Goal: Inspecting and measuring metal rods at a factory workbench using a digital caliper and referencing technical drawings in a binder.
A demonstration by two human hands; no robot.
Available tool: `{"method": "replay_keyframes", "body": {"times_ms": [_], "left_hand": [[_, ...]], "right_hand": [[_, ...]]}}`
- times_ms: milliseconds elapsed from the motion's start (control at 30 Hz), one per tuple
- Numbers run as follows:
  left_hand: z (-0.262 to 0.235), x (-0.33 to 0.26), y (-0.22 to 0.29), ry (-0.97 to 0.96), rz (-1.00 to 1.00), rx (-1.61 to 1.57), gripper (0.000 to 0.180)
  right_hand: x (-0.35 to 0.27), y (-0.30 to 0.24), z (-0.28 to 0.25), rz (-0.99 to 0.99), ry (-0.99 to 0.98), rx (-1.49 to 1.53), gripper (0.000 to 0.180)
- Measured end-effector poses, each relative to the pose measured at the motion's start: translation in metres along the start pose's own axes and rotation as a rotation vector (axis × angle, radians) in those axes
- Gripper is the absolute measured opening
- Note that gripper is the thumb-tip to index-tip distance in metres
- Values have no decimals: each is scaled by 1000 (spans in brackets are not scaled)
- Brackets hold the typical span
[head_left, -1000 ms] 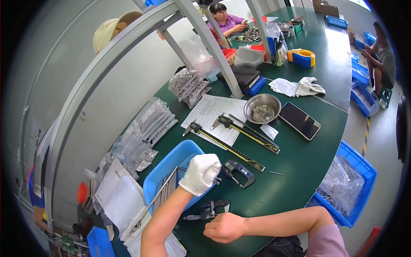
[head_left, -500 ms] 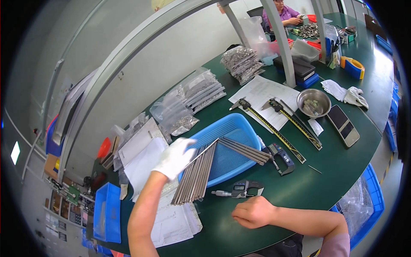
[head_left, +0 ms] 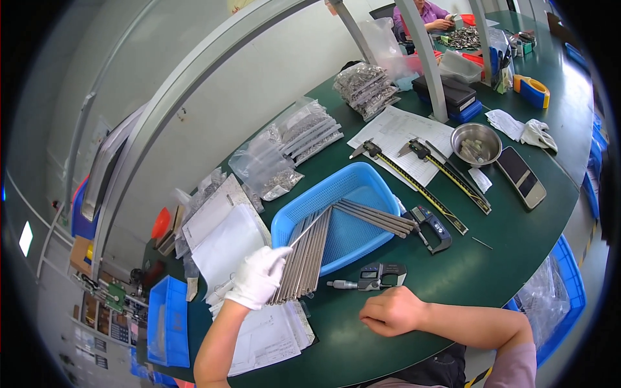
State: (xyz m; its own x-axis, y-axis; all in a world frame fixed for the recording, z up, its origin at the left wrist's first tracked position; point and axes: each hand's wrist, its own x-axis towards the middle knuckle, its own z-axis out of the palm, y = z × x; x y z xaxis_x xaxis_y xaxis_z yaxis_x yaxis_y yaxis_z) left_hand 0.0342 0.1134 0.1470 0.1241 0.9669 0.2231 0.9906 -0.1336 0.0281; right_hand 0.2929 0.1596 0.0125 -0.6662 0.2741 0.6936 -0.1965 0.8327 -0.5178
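Note:
My left hand (head_left: pixel 257 277), in a white glove, is closed with thumb and fingers at the near end of a thin metal rod (head_left: pixel 309 227). That rod slants over a bundle of similar metal rods (head_left: pixel 305 258), which rests in the blue plastic basket (head_left: pixel 352 260) and juts over its near rim. A second, smaller group of rods (head_left: pixel 378 218) leans across the basket's right rim. My bare right hand (head_left: pixel 392 312) is curled into a loose fist on the green table; its inside is hidden. Just beyond it lies a digital micrometer (head_left: pixel 370 277).
Another micrometer (head_left: pixel 430 229) and two calipers (head_left: pixel 414 184) (head_left: pixel 449 176) lie right of the basket. Beyond are a metal bowl (head_left: pixel 475 145), a phone (head_left: pixel 521 178) and bagged parts (head_left: pixel 307 129). Papers (head_left: pixel 223 242) lie left. A co-worker (head_left: pixel 430 16) sits at the far end.
My left hand has come down and nearer, its fingers now closed at the slanting rod's near end. My right hand stays curled; the whole view has shifted slightly.

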Motion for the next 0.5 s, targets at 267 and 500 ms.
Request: {"method": "replay_keyframes", "body": {"times_ms": [267, 500], "left_hand": [[-3, 4, 55, -224, 376, -55, 14], [12, 6, 46, -149, 412, 52, 15]], "right_hand": [[0, -4, -2, 0, -1, 30, 7], [-4, -4, -2, -15, -2, 3, 7]]}}
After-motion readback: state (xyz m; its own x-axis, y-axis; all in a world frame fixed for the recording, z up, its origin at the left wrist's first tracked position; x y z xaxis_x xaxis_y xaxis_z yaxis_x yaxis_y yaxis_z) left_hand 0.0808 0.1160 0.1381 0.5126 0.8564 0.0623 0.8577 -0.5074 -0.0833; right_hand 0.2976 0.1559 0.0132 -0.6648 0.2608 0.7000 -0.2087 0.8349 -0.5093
